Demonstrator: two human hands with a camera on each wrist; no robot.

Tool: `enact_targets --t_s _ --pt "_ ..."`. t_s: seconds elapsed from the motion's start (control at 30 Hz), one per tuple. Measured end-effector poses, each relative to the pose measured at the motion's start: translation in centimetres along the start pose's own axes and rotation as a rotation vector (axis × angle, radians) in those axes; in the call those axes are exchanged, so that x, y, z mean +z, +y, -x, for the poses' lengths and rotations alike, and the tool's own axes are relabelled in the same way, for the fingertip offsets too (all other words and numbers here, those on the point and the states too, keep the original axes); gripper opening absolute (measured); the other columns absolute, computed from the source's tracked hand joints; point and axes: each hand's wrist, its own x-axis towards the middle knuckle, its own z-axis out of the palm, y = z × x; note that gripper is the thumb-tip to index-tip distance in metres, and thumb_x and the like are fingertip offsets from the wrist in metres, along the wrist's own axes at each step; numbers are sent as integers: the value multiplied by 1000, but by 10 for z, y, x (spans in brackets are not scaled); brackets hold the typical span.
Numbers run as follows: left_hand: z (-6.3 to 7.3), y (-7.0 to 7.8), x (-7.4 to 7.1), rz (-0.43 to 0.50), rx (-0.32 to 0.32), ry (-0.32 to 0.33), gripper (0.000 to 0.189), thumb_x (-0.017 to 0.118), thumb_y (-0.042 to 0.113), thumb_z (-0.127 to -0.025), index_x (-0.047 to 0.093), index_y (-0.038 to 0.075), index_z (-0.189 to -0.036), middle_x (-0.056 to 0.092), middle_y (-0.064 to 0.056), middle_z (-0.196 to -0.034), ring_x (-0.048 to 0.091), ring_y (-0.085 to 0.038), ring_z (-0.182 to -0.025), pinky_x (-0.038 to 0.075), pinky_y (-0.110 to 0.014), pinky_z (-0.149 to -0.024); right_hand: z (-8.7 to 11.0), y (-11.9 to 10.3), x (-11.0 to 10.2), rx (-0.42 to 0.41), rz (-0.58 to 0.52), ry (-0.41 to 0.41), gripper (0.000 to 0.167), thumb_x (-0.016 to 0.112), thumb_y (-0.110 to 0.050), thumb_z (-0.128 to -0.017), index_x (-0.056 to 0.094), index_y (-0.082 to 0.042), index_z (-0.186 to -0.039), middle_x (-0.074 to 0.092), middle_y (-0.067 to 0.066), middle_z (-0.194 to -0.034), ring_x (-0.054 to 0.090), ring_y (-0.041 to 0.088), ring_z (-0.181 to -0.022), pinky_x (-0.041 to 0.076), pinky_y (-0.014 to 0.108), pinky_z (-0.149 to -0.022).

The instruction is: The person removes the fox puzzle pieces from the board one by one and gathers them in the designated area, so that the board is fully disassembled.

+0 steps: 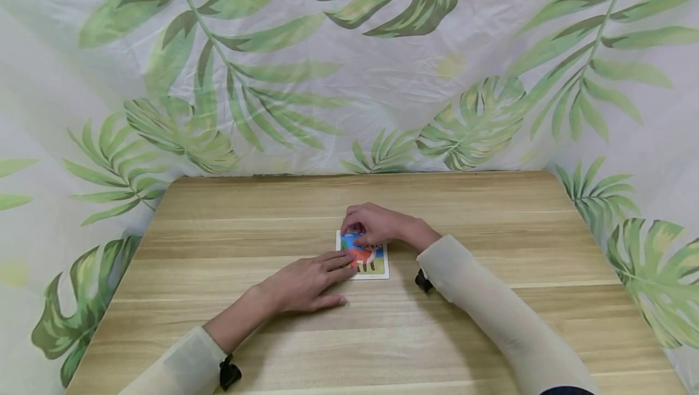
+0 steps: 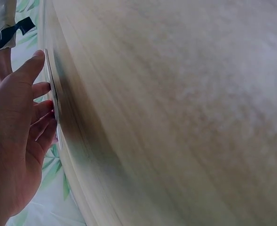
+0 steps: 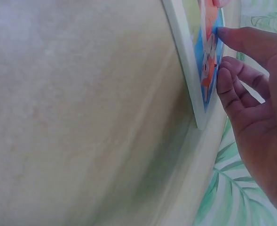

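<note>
A small white-framed picture board [image 1: 387, 264] lies flat near the middle of the table. Its picture has an orange animal against blue and yellow-green. My left hand [image 1: 306, 284] rests fingertips on the board's left side, fingers stretched out and thumb down by the table. From above, my right hand [image 1: 380, 225] touches the far part of the picture with bent fingers. The right wrist view shows the thumb [image 3: 227, 36] and fingertips apart on the picture surface, nothing raised between them. In the left wrist view the board [image 2: 53, 89] is seen edge-on. Hands hide parts of the picture.
The wood-grain table [image 1: 464, 334] extends around the board on all sides. A white cloth with green leaves [image 1: 382, 91] hangs behind it and at both sides. Black straps [image 1: 229, 374] hang below the light sleeves.
</note>
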Motion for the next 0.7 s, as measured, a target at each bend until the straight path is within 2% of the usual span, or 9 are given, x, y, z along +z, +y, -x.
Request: enact_targets --t_s 0.47,0.7 --pt "-1 0 0 9 -2 5 65 54 54 -108 51 13 -159 38 -8 -170 37 -26 -156 54 -44 -110 -1 -3 -2 -8 66 -27 26 77 -13 -96 77 -14 -122 64 -1 -105 55 13 -90 49 27 -83" --pt "0 0 2 14 5 15 65 56 52 -108 51 13 -159 37 -9 -171 37 -27 -156 51 -44 -114 -3 -3 -1 19 69 -33 28 75 -14 -94 75 -15 -122 62 -1 -105 54 15 -92 47 28 -83"
